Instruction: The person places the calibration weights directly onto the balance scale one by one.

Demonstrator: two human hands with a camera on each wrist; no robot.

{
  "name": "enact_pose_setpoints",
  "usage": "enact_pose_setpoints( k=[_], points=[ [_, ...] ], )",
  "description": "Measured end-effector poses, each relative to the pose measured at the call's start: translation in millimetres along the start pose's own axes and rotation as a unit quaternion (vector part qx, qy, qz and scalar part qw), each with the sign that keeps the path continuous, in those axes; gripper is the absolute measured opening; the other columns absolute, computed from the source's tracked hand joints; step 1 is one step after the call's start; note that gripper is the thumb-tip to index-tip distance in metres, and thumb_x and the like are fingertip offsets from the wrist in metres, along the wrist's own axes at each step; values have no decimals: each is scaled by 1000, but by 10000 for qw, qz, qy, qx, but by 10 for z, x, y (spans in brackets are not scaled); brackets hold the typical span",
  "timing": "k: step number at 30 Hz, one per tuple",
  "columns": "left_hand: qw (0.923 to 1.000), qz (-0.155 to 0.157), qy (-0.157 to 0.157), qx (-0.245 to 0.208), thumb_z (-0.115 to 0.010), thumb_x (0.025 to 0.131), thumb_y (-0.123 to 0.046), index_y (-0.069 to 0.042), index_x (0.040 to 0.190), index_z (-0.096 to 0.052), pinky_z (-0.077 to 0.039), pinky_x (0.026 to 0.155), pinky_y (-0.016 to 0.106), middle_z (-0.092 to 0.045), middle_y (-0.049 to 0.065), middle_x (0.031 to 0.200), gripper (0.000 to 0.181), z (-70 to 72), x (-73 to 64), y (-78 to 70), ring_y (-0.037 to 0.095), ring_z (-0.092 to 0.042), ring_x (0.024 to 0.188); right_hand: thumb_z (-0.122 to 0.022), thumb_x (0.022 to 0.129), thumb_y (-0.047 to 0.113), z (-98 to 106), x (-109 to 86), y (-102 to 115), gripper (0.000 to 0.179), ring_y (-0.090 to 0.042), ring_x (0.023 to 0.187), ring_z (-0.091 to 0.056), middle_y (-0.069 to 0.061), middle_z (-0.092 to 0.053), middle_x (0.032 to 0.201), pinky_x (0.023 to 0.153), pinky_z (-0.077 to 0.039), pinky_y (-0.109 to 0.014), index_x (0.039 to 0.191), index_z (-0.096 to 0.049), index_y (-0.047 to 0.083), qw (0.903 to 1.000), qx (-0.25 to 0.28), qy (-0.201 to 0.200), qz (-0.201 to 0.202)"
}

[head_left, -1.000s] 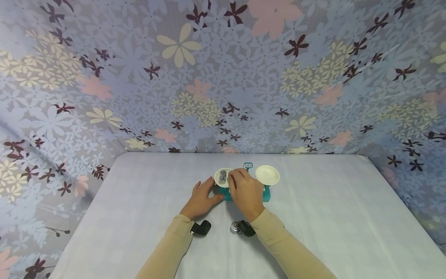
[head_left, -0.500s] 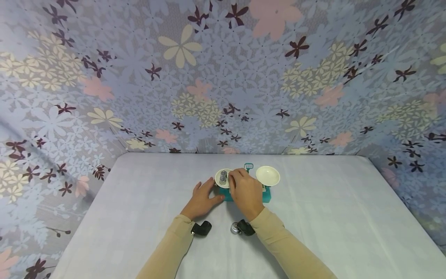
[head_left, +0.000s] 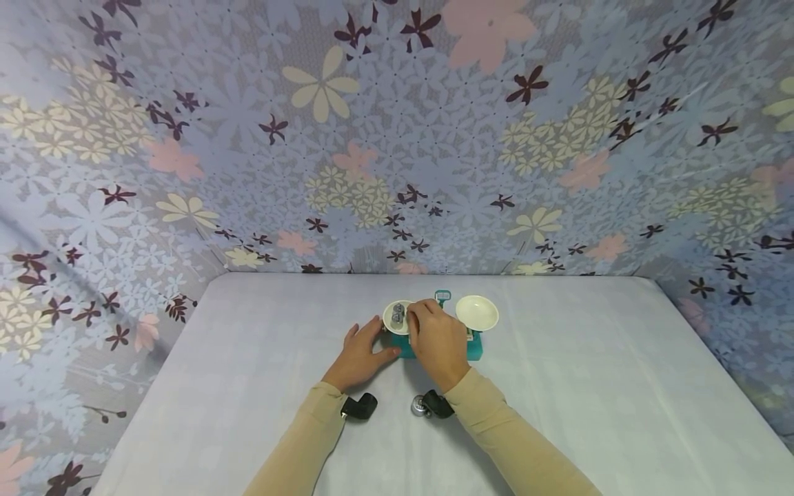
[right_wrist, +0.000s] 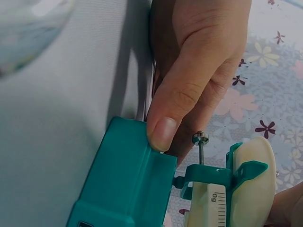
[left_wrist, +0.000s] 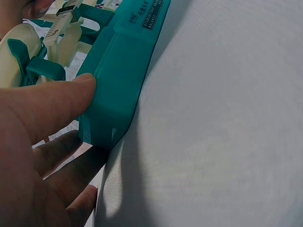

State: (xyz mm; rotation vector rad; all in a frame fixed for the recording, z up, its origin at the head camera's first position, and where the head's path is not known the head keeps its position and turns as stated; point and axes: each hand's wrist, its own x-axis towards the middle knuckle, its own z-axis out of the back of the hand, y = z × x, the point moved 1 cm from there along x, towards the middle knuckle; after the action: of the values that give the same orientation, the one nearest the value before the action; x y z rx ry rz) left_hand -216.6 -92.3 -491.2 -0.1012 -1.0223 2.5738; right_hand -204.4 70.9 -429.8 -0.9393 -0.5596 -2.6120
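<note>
A teal student balance (head_left: 474, 346) with two cream pans stands on the white-covered table. Metal weights (head_left: 398, 314) rest in its left pan (head_left: 389, 327); the right pan (head_left: 477, 313) holds nothing. My left hand (head_left: 356, 358) holds the left end of the base. In the left wrist view, its thumb (left_wrist: 66, 97) lies on the base and other fingers lie around the end. My right hand (head_left: 439, 344) reaches over the base, fingertips bent together at the left pan's right side. Whether they pinch anything is hidden. A graduated beam (left_wrist: 59, 26) carries a rider (left_wrist: 71, 10).
Another metal weight (head_left: 419, 406) lies on the table (head_left: 248, 386), near the right wrist. A black camera (head_left: 360, 406) is strapped to the left wrist, and another camera (head_left: 439, 404) to the right. Flower-patterned fabric (head_left: 397, 138) rises behind and beside the table.
Both hands, the balance and the weights keep their places. The head view has shifted only slightly.
</note>
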Motion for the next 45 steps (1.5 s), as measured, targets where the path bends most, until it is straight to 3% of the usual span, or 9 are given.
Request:
enact_pose_setpoints(
  k=[11, 22, 32, 45],
  points=[
    [10000, 69, 32, -25, -57, 89, -44, -3, 143, -34, -5, 114, 45, -36, 12, 145, 71, -15, 3, -22, 24, -27, 137, -66, 85, 13, 36, -5, -4, 7, -15, 57, -64, -5, -67, 87, 45, -52, -29, 89, -71, 9, 10000, 57, -28, 63],
    [10000, 30, 4, 14, -57, 89, -44, -3, 143, -33, -5, 114, 45, -35, 13, 145, 72, -4, 8, -31, 24, -27, 137, -68, 83, 13, 198, -25, 30, 6, -13, 58, -64, -3, -67, 86, 44, -50, -25, 88, -71, 10, 9994, 257, -57, 201],
    [10000, 16, -8, -4, -58, 88, -42, -3, 142, -35, -6, 114, 46, -36, 13, 145, 70, 5, -3, -36, 25, -28, 136, -68, 83, 13, 360, -101, 4, 8, -1, 52, -53, 0, -66, 87, 42, -41, -15, 90, -71, 11, 9987, 437, 258, 105],
    [10000, -21, -8, 87, -58, 88, -44, -2, 143, -33, -6, 114, 45, -35, 14, 145, 73, 9, -2, -2, 25, -28, 136, -70, 82, 12, 466, -272, -67, 8, 1, 55, -49, 2, -66, 86, 46, -42, -15, 90, -71, 13, 9947, 934, 423, -86]
  ],
)
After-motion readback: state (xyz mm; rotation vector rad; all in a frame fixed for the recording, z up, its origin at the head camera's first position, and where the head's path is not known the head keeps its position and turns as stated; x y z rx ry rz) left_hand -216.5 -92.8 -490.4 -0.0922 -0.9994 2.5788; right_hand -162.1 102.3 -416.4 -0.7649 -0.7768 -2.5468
